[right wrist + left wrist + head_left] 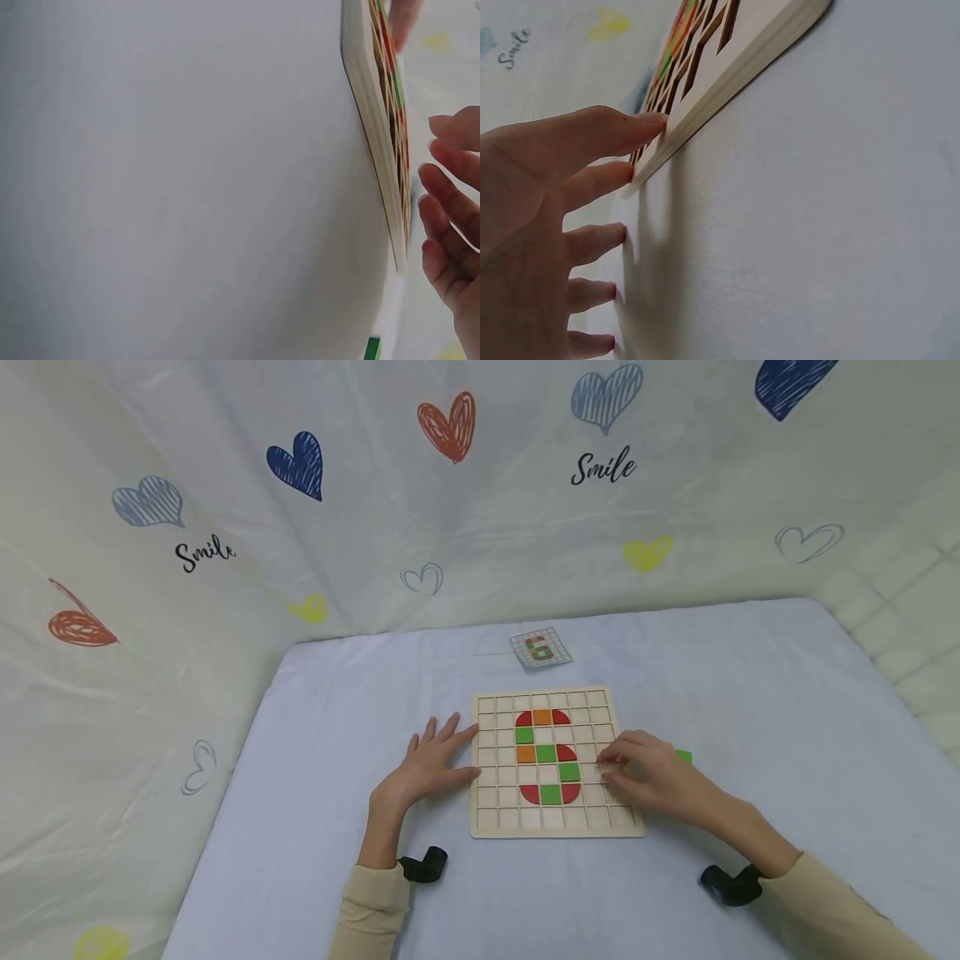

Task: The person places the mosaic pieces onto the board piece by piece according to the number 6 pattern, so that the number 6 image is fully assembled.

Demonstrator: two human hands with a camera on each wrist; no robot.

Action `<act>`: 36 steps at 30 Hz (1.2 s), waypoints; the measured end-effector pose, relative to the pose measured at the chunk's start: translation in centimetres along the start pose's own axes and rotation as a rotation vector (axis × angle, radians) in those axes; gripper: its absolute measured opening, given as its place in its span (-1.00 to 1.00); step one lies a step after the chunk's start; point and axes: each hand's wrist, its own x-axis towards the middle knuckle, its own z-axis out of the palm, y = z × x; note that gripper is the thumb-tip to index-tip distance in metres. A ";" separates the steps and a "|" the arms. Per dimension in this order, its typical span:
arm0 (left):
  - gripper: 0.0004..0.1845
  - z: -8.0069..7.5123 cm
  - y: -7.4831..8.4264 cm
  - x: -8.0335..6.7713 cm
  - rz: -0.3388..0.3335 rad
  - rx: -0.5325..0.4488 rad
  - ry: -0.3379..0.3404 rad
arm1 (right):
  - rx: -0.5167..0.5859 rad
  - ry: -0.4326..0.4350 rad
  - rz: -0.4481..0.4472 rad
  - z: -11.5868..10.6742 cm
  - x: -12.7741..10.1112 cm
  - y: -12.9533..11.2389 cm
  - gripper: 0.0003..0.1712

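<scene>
A wooden grid board (600,814) lies in the middle of the table. Red, orange and green tiles (546,754) fill cells in a curved figure. My left hand (435,760) lies flat on the cloth, and its fingertips touch the board's left edge (735,67). My right hand (637,772) rests over the board's right side, with its fingertips on the cells beside the tiles. In the right wrist view the fingers (454,202) are loosely bent beside the board edge (371,112) and hold nothing that I can see. A loose green tile (684,757) lies just right of that hand.
A small pattern card (540,647) lies behind the board. The table is covered with a pale blue cloth (750,693). A cream curtain with printed hearts (450,485) closes off the back and left. Black wrist mounts (423,864) sit near the front edge.
</scene>
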 end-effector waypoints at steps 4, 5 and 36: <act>-0.24 0.1 0.0 0.0 0.000 -0.001 0.005 | -0.001 0.059 -0.004 -0.9 -0.6 1.0 -0.72; -0.25 0.1 0.0 0.0 0.002 0.002 0.006 | -0.011 0.070 0.000 -1.1 -0.7 1.3 -0.71; -0.24 0.1 0.3 -0.1 0.001 0.005 0.000 | -0.146 0.134 0.181 -3.4 -4.1 5.1 -0.76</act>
